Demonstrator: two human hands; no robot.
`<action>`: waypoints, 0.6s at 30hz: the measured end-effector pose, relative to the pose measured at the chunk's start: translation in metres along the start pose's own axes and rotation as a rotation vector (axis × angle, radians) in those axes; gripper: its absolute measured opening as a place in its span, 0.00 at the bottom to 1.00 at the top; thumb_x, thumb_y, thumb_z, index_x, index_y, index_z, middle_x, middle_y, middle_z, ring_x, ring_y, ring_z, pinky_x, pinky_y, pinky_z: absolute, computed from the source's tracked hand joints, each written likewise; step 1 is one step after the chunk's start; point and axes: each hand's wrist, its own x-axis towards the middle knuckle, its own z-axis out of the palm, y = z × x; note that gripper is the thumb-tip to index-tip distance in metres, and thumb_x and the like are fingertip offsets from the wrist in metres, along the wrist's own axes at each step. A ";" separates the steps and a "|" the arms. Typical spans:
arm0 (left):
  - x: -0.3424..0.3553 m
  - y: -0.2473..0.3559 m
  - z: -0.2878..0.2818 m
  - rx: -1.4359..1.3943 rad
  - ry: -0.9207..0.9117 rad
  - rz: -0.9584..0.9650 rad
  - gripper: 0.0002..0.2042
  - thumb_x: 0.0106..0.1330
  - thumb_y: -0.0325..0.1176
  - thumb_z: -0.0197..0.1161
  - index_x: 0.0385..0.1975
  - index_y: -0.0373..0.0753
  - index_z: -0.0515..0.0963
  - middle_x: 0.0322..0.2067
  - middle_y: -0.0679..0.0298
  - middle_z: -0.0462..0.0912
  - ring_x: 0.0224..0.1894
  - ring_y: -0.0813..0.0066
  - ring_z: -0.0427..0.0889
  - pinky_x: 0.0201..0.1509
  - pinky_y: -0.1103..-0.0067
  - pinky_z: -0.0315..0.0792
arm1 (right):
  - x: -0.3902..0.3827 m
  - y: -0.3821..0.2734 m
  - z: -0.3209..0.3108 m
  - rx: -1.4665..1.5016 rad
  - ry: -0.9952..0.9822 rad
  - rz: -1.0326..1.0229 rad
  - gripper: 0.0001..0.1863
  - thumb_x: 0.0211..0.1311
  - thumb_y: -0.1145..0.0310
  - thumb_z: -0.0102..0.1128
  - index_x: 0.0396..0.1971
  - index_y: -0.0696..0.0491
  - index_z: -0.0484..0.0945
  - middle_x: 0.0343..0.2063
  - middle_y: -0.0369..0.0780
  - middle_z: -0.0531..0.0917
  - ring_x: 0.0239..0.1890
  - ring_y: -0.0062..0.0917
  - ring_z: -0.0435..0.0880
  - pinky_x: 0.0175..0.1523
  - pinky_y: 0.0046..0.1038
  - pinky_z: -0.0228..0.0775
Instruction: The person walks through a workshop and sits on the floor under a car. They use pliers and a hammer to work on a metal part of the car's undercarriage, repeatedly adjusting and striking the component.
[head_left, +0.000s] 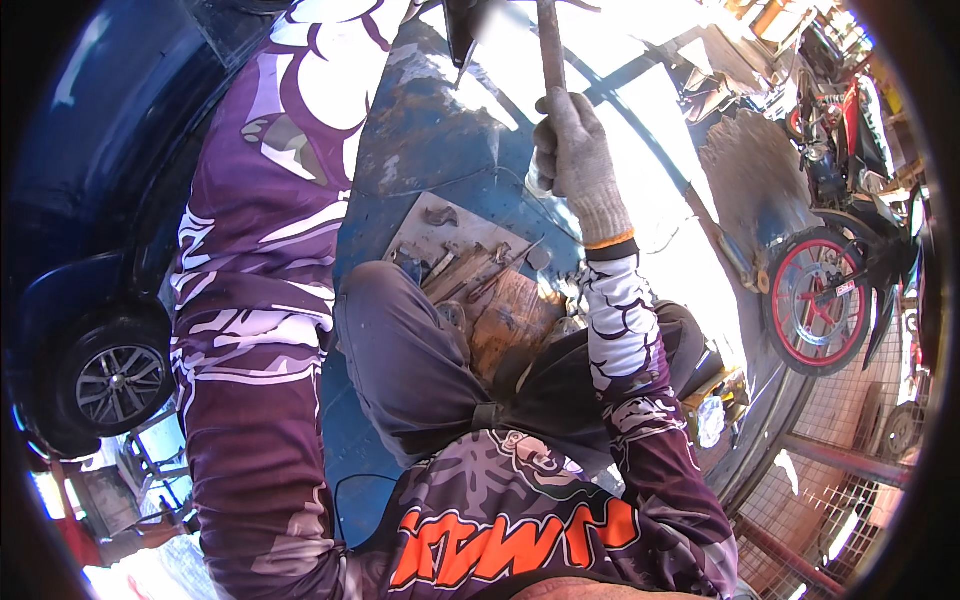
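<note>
Purple patterned left sleeve (pixel 250 300) closest, runs up out the top edge; left hand out of frame. Right hand (pixel 578 160), grey knit glove, fist clenched around hammer handle (pixel 551 45), raised above blue metal panel (pixel 430 140). Scrap tools on small plate (pixel 455 240) near knees.

The gloved right hand (pixel 578 160) grips a hammer handle (pixel 551 48) raised over a blue metal panel (pixel 430 130). The left arm (pixel 260 250) reaches up out of frame. Tools (pixel 465 268) lie below; a motorcycle (pixel 840 200) and a car wheel (pixel 118 380) flank the scene.
</note>
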 end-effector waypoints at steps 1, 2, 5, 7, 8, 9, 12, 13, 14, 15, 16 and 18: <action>-0.001 0.000 0.000 -0.018 0.006 -0.003 0.49 0.71 0.42 0.60 0.80 0.29 0.34 0.67 0.14 0.59 0.61 0.24 0.77 0.64 0.53 0.76 | 0.000 -0.001 0.001 0.021 0.009 0.005 0.21 0.80 0.50 0.49 0.47 0.55 0.75 0.19 0.29 0.70 0.14 0.14 0.68 0.16 0.24 0.62; -0.001 0.002 0.000 -0.036 0.013 -0.006 0.49 0.71 0.42 0.60 0.80 0.29 0.34 0.67 0.14 0.59 0.61 0.24 0.77 0.64 0.52 0.76 | 0.000 -0.003 0.002 0.025 0.075 0.001 0.21 0.80 0.50 0.49 0.47 0.55 0.75 0.19 0.29 0.70 0.14 0.14 0.68 0.16 0.24 0.62; -0.001 0.006 0.000 -0.047 -0.004 -0.029 0.48 0.71 0.42 0.60 0.80 0.29 0.34 0.68 0.15 0.59 0.60 0.24 0.78 0.63 0.52 0.76 | 0.004 -0.003 0.006 0.137 0.121 0.000 0.20 0.80 0.51 0.48 0.47 0.55 0.74 0.20 0.29 0.71 0.13 0.14 0.68 0.16 0.24 0.63; -0.001 0.007 0.000 -0.036 -0.008 -0.035 0.48 0.71 0.42 0.60 0.80 0.29 0.34 0.68 0.15 0.58 0.59 0.24 0.79 0.63 0.52 0.77 | 0.007 -0.002 0.010 0.020 -0.016 0.091 0.21 0.80 0.51 0.47 0.46 0.56 0.73 0.19 0.30 0.71 0.14 0.14 0.68 0.16 0.24 0.64; 0.000 0.007 0.000 -0.030 -0.001 -0.031 0.48 0.71 0.42 0.59 0.80 0.29 0.35 0.68 0.15 0.58 0.59 0.24 0.79 0.63 0.52 0.77 | 0.007 -0.001 0.012 -0.006 0.056 0.066 0.21 0.80 0.50 0.47 0.46 0.56 0.73 0.19 0.30 0.71 0.14 0.14 0.69 0.16 0.25 0.64; 0.000 0.006 0.000 -0.023 0.006 -0.026 0.48 0.71 0.42 0.59 0.80 0.30 0.35 0.68 0.15 0.58 0.59 0.24 0.79 0.63 0.53 0.77 | 0.007 -0.001 0.013 -0.016 0.045 0.049 0.21 0.80 0.50 0.47 0.46 0.56 0.73 0.19 0.30 0.71 0.14 0.14 0.69 0.16 0.25 0.65; 0.000 0.004 0.000 -0.060 -0.003 -0.032 0.48 0.71 0.41 0.60 0.80 0.30 0.35 0.68 0.16 0.58 0.59 0.24 0.79 0.64 0.53 0.77 | 0.002 -0.004 0.015 0.045 0.091 0.050 0.20 0.79 0.51 0.47 0.45 0.54 0.74 0.19 0.29 0.71 0.15 0.13 0.70 0.18 0.25 0.66; 0.000 0.004 0.000 -0.052 0.007 -0.033 0.48 0.71 0.41 0.60 0.81 0.30 0.35 0.69 0.16 0.58 0.59 0.24 0.79 0.64 0.53 0.77 | -0.001 -0.005 0.017 0.083 0.097 0.062 0.20 0.79 0.51 0.47 0.45 0.54 0.74 0.20 0.29 0.71 0.15 0.13 0.70 0.18 0.24 0.67; 0.000 0.004 -0.001 -0.040 0.018 -0.040 0.48 0.71 0.41 0.60 0.81 0.31 0.35 0.69 0.16 0.57 0.59 0.24 0.79 0.64 0.53 0.77 | -0.003 -0.007 0.018 0.118 0.054 0.082 0.20 0.79 0.50 0.48 0.45 0.54 0.74 0.20 0.29 0.71 0.15 0.13 0.70 0.18 0.24 0.67; 0.000 0.005 -0.001 -0.028 0.032 -0.047 0.48 0.71 0.41 0.61 0.81 0.31 0.35 0.69 0.16 0.57 0.59 0.23 0.79 0.64 0.53 0.77 | -0.007 -0.009 0.018 -0.008 -0.039 0.068 0.20 0.78 0.50 0.48 0.45 0.54 0.74 0.20 0.28 0.71 0.15 0.13 0.69 0.18 0.25 0.66; 0.000 0.006 -0.002 -0.041 0.017 -0.050 0.48 0.71 0.41 0.61 0.81 0.31 0.35 0.69 0.16 0.57 0.59 0.23 0.79 0.64 0.53 0.77 | -0.008 -0.011 0.018 -0.038 0.041 0.042 0.20 0.78 0.50 0.49 0.45 0.54 0.73 0.20 0.28 0.71 0.15 0.13 0.69 0.18 0.25 0.66; -0.001 0.007 -0.005 -0.067 -0.008 -0.060 0.48 0.71 0.41 0.61 0.81 0.32 0.35 0.69 0.15 0.56 0.60 0.23 0.79 0.65 0.53 0.76 | -0.008 -0.013 0.016 -0.102 0.125 0.076 0.19 0.78 0.51 0.50 0.45 0.54 0.73 0.20 0.28 0.71 0.14 0.14 0.68 0.17 0.25 0.64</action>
